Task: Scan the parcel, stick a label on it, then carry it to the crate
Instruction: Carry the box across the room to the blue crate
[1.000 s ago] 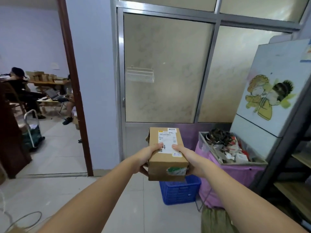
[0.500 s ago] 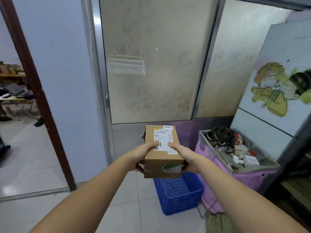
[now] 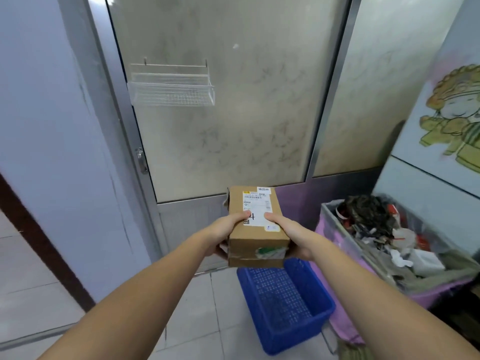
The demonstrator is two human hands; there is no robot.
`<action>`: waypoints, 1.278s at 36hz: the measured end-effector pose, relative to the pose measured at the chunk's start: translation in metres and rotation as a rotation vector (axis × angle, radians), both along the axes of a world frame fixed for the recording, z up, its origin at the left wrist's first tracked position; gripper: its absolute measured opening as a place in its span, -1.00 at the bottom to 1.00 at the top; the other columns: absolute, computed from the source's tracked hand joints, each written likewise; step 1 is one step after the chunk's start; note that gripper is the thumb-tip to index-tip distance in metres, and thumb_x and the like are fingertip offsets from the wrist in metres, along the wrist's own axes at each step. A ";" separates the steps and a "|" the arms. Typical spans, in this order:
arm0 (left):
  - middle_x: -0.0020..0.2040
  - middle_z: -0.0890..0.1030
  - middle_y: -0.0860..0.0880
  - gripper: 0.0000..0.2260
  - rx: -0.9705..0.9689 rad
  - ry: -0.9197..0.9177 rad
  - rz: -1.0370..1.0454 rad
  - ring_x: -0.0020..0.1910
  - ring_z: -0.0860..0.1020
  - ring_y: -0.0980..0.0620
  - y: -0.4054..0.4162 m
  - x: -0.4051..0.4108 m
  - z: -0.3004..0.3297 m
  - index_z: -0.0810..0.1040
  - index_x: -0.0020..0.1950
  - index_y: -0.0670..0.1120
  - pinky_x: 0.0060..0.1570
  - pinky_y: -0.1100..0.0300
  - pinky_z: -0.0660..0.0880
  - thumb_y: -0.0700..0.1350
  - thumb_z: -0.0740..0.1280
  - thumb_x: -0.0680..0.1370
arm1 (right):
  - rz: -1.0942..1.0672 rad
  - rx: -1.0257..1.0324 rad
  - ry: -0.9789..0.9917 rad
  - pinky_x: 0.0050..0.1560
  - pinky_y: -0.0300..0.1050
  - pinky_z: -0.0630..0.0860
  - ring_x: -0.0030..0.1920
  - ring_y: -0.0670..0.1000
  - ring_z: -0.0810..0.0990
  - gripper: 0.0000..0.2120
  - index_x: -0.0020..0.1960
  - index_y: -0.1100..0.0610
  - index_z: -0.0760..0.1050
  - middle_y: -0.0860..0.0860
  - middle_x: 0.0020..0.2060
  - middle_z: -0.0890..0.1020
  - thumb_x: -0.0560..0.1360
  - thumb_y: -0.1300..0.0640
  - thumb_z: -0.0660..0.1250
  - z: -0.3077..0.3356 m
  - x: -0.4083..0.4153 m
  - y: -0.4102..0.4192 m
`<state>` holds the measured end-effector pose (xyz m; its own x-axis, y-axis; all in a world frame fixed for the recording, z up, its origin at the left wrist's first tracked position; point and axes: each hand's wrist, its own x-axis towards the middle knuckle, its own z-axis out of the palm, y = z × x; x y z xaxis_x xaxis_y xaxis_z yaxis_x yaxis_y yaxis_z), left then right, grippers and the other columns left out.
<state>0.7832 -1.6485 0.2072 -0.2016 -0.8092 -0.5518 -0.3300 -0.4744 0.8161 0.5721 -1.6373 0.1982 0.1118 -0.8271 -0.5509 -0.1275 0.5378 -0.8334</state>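
The cardboard parcel (image 3: 255, 229) is held out in the air with both arms stretched forward, above the near end of the blue crate (image 3: 285, 302) on the floor (image 3: 202, 307). A white label (image 3: 258, 209) covers its top face. The left hand (image 3: 223, 229) and right hand (image 3: 291, 233) each have a grip pinching the parcel from its side, thumbs pressed on the label. Just right of the crate stands a bin (image 3: 337, 229) full of scraps. Behind is a frosted glass door (image 3: 220, 113) with a wire basket (image 3: 172, 87) on it.
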 end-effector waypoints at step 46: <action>0.17 0.75 0.07 -0.47 0.244 -0.046 -0.661 0.18 0.70 -0.05 -0.569 -0.215 -0.254 0.42 0.44 0.27 0.30 -0.21 0.56 0.31 0.42 0.50 | -0.748 0.116 -0.281 0.34 0.24 0.55 0.22 0.10 0.70 -0.51 0.41 -0.13 0.48 -0.01 0.17 0.75 0.51 -0.14 0.46 -0.266 -0.158 -0.425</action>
